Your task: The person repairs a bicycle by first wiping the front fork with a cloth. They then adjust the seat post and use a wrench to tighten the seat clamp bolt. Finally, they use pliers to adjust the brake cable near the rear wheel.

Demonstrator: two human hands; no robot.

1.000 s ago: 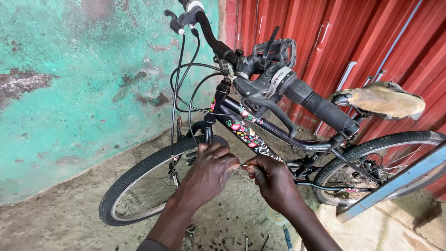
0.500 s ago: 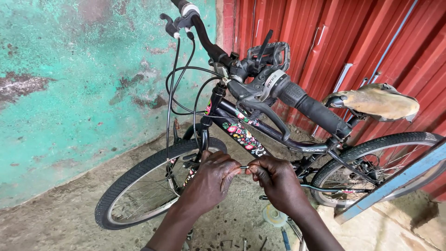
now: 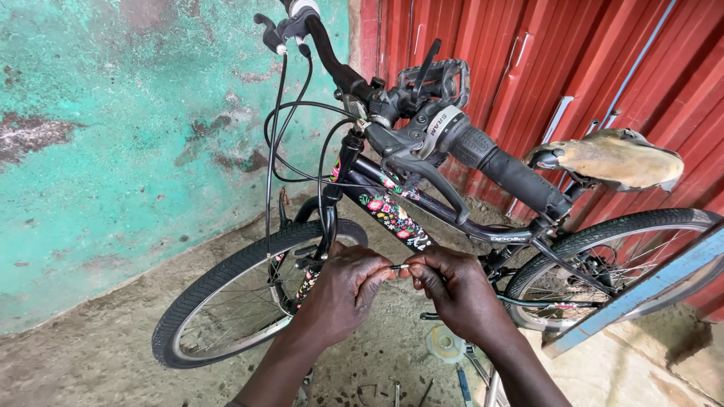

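I count one bicycle (image 3: 422, 218) in front of me, with two wheels: one front wheel (image 3: 226, 301) and one rear wheel (image 3: 603, 256). It has one saddle (image 3: 611, 160). My two hands, left hand (image 3: 343, 290) and right hand (image 3: 460, 290), pinch one thin cable end (image 3: 398, 266).

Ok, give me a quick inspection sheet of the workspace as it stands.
Surface: bare dirt ground.
Job's things: black bicycle with flowered frame; thin cable end pinched between both hands.
Clutter: small round tin and metal tools on the ground.
Hands: left hand and right hand, fingertips meeting at the cable end.
Cables: black brake cables looping from the handlebar.
Surroundings: worn green wall, red metal sheeting.
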